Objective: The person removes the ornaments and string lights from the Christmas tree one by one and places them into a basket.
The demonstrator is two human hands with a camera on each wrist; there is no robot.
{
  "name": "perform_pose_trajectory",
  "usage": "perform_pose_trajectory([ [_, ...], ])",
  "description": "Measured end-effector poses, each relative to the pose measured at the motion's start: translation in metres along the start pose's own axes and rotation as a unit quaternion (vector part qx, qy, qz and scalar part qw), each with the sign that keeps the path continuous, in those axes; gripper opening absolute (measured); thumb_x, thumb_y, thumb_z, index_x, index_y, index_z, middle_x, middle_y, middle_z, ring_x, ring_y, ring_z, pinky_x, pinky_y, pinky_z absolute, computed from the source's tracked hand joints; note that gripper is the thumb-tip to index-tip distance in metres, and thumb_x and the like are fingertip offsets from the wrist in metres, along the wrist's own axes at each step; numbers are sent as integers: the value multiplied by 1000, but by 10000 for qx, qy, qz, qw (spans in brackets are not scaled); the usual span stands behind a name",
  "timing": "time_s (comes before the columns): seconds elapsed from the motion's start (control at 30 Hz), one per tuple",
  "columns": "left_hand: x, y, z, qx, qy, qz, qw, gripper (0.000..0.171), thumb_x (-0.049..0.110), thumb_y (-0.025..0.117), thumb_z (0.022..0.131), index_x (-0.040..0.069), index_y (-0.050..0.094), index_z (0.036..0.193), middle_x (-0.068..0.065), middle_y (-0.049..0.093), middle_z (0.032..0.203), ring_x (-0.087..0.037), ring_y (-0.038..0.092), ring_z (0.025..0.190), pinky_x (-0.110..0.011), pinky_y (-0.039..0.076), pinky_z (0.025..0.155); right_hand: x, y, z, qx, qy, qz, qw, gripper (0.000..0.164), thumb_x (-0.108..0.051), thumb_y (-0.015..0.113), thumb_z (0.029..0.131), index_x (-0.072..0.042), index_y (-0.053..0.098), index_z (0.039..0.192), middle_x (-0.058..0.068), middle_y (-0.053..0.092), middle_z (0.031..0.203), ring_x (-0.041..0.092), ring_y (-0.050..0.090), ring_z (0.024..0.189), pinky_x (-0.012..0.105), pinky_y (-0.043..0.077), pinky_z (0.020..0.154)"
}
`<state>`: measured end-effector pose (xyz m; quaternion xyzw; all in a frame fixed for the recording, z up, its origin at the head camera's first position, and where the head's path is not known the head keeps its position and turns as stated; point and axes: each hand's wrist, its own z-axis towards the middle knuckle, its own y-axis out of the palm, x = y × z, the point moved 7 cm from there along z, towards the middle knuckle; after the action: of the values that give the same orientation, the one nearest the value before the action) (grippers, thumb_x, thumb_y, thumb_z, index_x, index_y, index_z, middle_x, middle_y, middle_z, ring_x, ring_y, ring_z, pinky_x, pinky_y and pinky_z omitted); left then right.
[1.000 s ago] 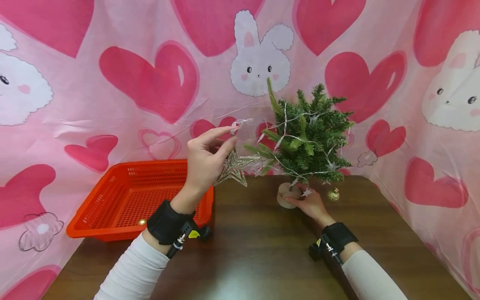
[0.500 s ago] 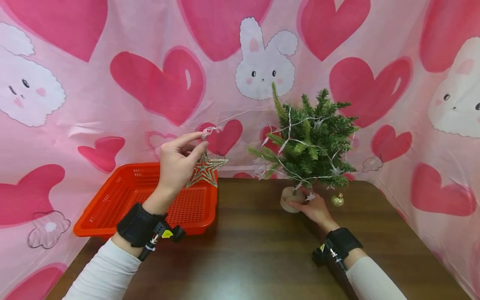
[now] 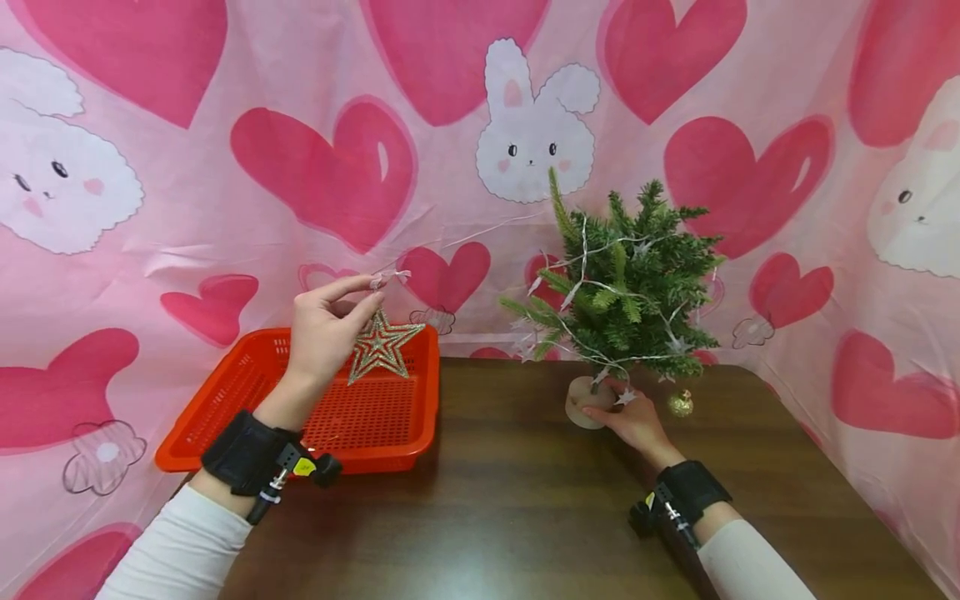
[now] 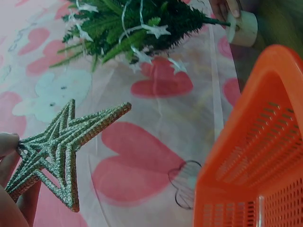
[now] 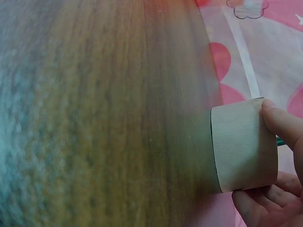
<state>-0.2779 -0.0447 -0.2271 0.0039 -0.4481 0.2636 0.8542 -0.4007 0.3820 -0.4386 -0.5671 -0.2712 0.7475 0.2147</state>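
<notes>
My left hand (image 3: 324, 333) pinches a glittery gold star ornament (image 3: 381, 345) by its top, and a small clear ribbon or loop sticks up between thumb and forefinger. The star hangs over the orange basket (image 3: 431, 417) in the head view; the left wrist view shows its layered outline close up. At the right, my right hand (image 3: 636, 425) grips the pale round wooden base (image 5: 244, 146) of a small artificial Christmas tree (image 3: 630, 292), thumb on one side and fingers on the other. A light string with star-shaped bulbs (image 3: 678, 344) winds round the branches.
A gold bauble (image 3: 681, 404) hangs at the tree's lower right. The brown wooden table (image 3: 480, 517) runs between basket and tree. Behind it hangs a pink cloth (image 3: 442, 192) printed with hearts and rabbits.
My left hand has moved left with the star, from beside the tree's branches to over the basket. The right hand keeps its hold on the tree base. The head view has shifted slightly.
</notes>
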Motion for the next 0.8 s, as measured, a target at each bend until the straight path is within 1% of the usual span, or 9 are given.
perform_pose_trajectory([
  [0.1, -8, -3, 2, -128, -68, 84, 9999, 27, 15, 75, 87, 8, 74, 113, 19, 72, 87, 2, 66, 62, -14, 47, 51, 0, 0, 0, -21, 27, -32, 10000, 63, -29, 82, 81, 1, 59, 131, 27, 62, 128, 21, 68, 86, 22, 50, 67],
  [0.2, -15, -7, 3, -255, -141, 208, 9994, 27, 17, 75, 87, 7, 74, 113, 19, 73, 93, 3, 67, 64, -14, 48, 52, 0, 0, 0, -34, 39, -78, 10000, 64, -31, 82, 81, 1, 58, 131, 27, 62, 128, 21, 67, 86, 22, 49, 68],
  [0.33, -24, -12, 4, -373, -329, 463, 9977, 27, 19, 75, 88, 7, 74, 113, 4, 75, 100, 1, 68, 66, -17, 48, 52, 1, 0, -1, -49, 66, -48, 10000, 64, -30, 82, 81, 1, 58, 132, 27, 62, 128, 15, 65, 82, 21, 49, 66],
  [0.43, -30, -15, 5, -476, -473, 695, 9953, 27, 20, 73, 90, 8, 74, 113, -8, 74, 106, 2, 68, 69, -18, 50, 54, 2, 0, -1, -28, 62, -3, 10000, 64, -29, 82, 81, 1, 58, 132, 26, 63, 127, 12, 65, 81, 19, 48, 65],
  [0.5, -35, -17, 6, -570, -549, 866, 9931, 27, 21, 72, 91, 8, 74, 114, -14, 73, 109, 3, 66, 71, -18, 50, 56, 1, 0, 0, -24, 9, -34, 10000, 63, -30, 81, 81, 1, 58, 131, 27, 62, 127, 13, 64, 81, 20, 48, 65],
  [0.57, -41, -18, 6, -679, -580, 1066, 9903, 27, 22, 71, 92, 8, 73, 115, -16, 72, 112, 4, 65, 73, -17, 51, 57, 2, 0, 0, -18, 9, -56, 10000, 63, -30, 81, 81, 1, 59, 131, 26, 63, 128, 14, 65, 82, 20, 48, 66],
  [0.67, -48, -20, 6, -799, -638, 1305, 9862, 28, 21, 70, 92, 7, 73, 116, -17, 71, 116, 0, 65, 79, -16, 51, 59, 3, 0, 0, -32, 24, -107, 9999, 63, -30, 82, 81, 0, 59, 131, 25, 62, 129, 17, 65, 84, 21, 47, 67],
  [0.8, -55, -22, 6, -862, -685, 1508, 9824, 27, 17, 70, 92, 5, 72, 115, -17, 71, 117, -14, 66, 89, -15, 49, 59, 3, 0, 0, -35, 22, -161, 9999, 65, -32, 81, 80, -1, 58, 132, 25, 61, 131, 24, 66, 90, 23, 48, 69],
])
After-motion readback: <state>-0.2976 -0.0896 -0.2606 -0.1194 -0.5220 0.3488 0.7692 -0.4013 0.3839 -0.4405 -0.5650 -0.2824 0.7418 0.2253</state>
